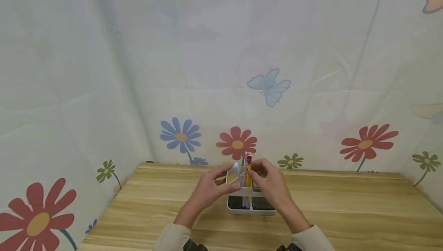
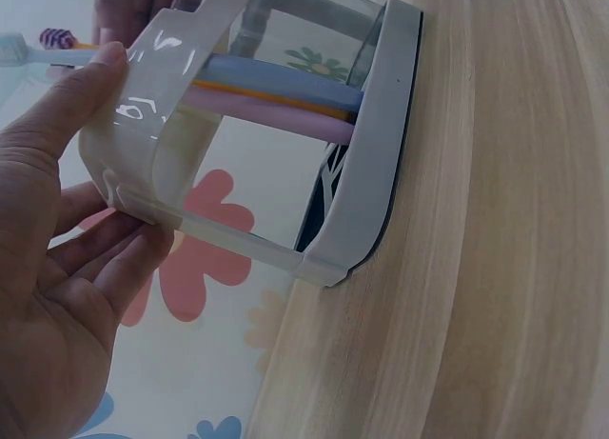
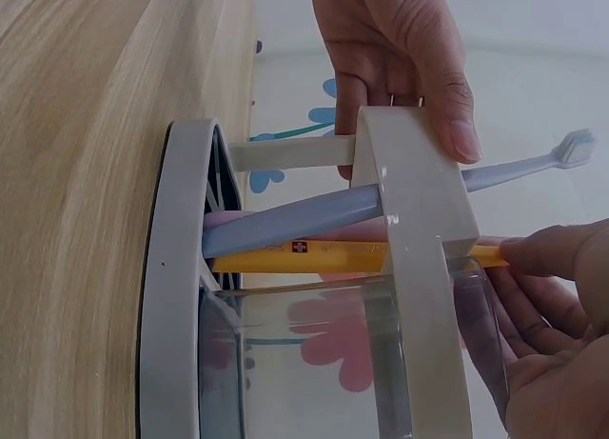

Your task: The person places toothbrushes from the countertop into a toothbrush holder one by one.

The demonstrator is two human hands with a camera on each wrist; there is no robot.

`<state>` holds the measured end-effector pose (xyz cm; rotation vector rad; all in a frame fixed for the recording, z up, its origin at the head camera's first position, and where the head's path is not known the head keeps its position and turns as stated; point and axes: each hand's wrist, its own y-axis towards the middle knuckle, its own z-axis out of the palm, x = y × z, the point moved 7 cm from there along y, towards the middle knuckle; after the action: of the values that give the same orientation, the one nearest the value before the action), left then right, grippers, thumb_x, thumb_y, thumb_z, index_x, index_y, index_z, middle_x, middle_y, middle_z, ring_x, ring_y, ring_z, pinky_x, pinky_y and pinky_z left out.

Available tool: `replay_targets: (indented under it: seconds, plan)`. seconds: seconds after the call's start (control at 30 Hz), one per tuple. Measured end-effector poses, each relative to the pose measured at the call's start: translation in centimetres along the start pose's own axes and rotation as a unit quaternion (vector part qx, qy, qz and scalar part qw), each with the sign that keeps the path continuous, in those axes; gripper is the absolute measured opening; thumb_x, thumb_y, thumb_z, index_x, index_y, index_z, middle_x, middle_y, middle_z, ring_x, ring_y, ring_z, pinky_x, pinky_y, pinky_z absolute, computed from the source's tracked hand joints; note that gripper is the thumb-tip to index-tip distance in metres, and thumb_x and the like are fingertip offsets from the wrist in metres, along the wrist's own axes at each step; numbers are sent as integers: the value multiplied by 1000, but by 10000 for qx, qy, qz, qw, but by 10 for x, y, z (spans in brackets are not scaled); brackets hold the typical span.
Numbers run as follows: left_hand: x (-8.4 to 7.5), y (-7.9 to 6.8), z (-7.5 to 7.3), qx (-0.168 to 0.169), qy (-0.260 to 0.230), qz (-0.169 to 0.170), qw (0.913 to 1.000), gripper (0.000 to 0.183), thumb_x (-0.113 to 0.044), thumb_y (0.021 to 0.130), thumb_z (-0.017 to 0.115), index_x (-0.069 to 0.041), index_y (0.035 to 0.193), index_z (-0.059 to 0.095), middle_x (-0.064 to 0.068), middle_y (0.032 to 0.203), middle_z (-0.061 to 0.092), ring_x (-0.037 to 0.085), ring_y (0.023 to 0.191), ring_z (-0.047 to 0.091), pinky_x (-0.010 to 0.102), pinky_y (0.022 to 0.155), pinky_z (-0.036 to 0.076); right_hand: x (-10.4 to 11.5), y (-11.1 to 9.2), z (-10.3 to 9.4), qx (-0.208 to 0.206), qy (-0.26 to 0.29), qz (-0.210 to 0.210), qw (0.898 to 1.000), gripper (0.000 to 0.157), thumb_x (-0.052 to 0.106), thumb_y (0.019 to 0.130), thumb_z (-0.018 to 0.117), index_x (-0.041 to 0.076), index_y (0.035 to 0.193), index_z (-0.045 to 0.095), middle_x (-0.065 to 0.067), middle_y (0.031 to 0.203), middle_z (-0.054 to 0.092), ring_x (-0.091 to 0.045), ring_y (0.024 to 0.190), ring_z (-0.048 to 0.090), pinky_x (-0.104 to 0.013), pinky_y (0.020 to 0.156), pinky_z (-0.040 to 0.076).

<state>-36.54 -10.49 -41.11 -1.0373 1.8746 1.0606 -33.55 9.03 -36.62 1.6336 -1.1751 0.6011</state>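
Observation:
A white toothbrush holder (image 1: 256,212) with a dark-topped base stands upright on the wooden table. My left hand (image 1: 209,186) grips its upper frame, thumb on the front and fingers at the side and back. With thumb and fingers my right hand (image 1: 272,181) pinches a yellow toothbrush (image 3: 333,257), whose handle stands down inside the holder. A blue toothbrush (image 3: 304,218) leans beside it in the same upper opening, bristles up. The pink toothbrush (image 2: 266,113) is there too, partly hidden behind the others. A clear cup (image 3: 304,349) sits in the holder's right part, near my right hand.
Wood-grain table (image 1: 346,204) extends to both sides of the holder. Behind it hangs a pale curtain (image 1: 207,51) printed with flowers and a blue butterfly (image 1: 270,86), meeting the table's far edge.

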Motion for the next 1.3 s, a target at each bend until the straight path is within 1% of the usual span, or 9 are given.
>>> replay_targets:
  seconds: [0.17, 0.27, 0.47, 0.5, 0.67, 0.83, 1.07, 1.2, 1.3]
  plan:
    - [0, -1, 0, -3, -1, -7, 10000, 70, -34, 89, 89, -14, 150, 61, 11, 152, 57, 34, 135, 59, 44, 106, 55, 0, -1, 0, 3, -24, -18, 10000, 14, 3, 97, 77, 3, 111, 73, -5, 100, 73, -19, 91, 69, -39, 90, 64]
    - [-1, -1, -1, -4, -31, 24, 10000, 70, -33, 89, 89, -14, 150, 61, 12, 152, 57, 35, 135, 59, 45, 106, 55, 0, -1, 0, 4, -111, -20, 9999, 15, 2, 96, 78, 3, 110, 73, -5, 100, 73, -19, 91, 69, -38, 90, 64]
    - [0, -1, -1, 13, -50, 39, 10000, 70, -33, 89, 89, -14, 151, 61, 13, 153, 57, 35, 135, 59, 46, 106, 55, -2, -1, 1, 42, -159, 62, 9998, 17, 1, 95, 79, 3, 110, 72, -5, 99, 73, -20, 91, 69, -34, 87, 64]
    - [-1, -1, -1, 22, -44, 74, 10000, 70, -33, 90, 89, -13, 150, 61, 14, 152, 57, 36, 135, 59, 46, 106, 55, -2, -1, 1, 51, -127, 94, 9999, 17, 1, 95, 79, 3, 111, 72, -5, 99, 73, -20, 91, 70, -33, 87, 64]
    - [0, -2, -1, 4, -21, 52, 10000, 70, -34, 90, 89, -14, 151, 61, 12, 152, 57, 35, 135, 59, 44, 105, 56, -2, 0, 1, 102, 32, 52, 9999, 19, 0, 96, 78, 2, 113, 71, -7, 102, 73, -20, 94, 70, -34, 88, 64]
    - [1, -3, -2, -40, 21, -16, 10000, 71, -36, 89, 90, -16, 151, 61, 10, 153, 57, 32, 135, 60, 40, 104, 56, -4, 0, 0, 161, 166, 160, 9996, 21, 1, 96, 78, 1, 115, 72, -7, 104, 73, -20, 95, 70, -31, 85, 64]
    - [2, -2, -2, -37, -2, 20, 10000, 71, -35, 89, 90, -15, 151, 61, 11, 154, 56, 32, 136, 58, 40, 104, 56, -5, 0, -3, 267, 240, 330, 9988, 23, 3, 96, 78, 1, 118, 71, -7, 106, 73, -23, 98, 71, -31, 85, 64]
    - [2, -2, -2, -27, 0, -6, 10000, 72, -35, 89, 89, -15, 152, 60, 11, 154, 56, 33, 137, 58, 41, 105, 56, -7, 1, -7, 312, 202, 375, 9986, 24, 6, 97, 78, 1, 120, 70, -7, 107, 73, -22, 100, 71, -33, 88, 64]
    - [2, -2, 0, -17, 29, 19, 10000, 72, -35, 90, 89, -14, 152, 60, 13, 154, 56, 34, 136, 58, 44, 105, 55, -7, 2, -15, 275, 71, 295, 9992, 25, 10, 99, 77, 2, 122, 70, -7, 110, 73, -22, 103, 70, -37, 94, 62]
